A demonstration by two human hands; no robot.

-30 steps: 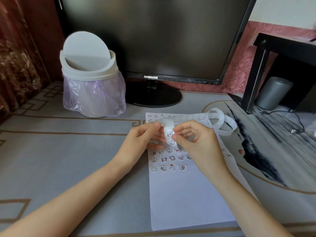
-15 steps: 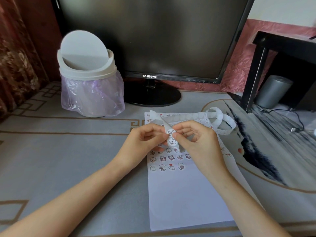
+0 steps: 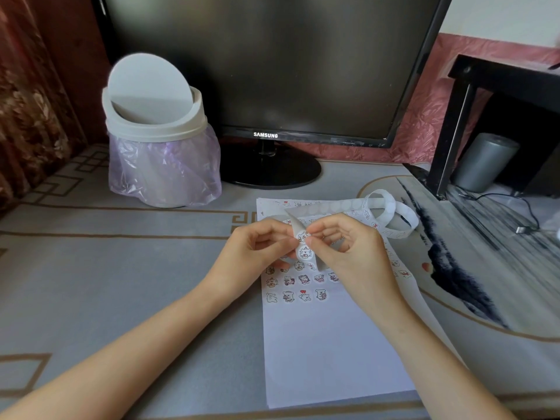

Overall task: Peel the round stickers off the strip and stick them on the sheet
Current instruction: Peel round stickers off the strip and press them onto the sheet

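On the grey mat (image 3: pixel 121 268) rest sheet (image 3: pixel 327 353), bin (image 3: pixel 157 122), monitor (image 3: pixel 272 71).

Landmark: black Samsung flat-screen monitor (image 3: pixel 272 71), at the rear of the grey desk mat with brown key-pattern border (image 3: pixel 121 268). Left of monitor: white swing-lid bin in a lilac plastic bag (image 3: pixel 157 131), brown floral curtain (image 3: pixel 27 116). Right of monitor: pink crinkled wall covering (image 3: pixel 424 131), black shelf frame (image 3: pixel 454 122), grey cylinder (image 3: pixel 485 162).
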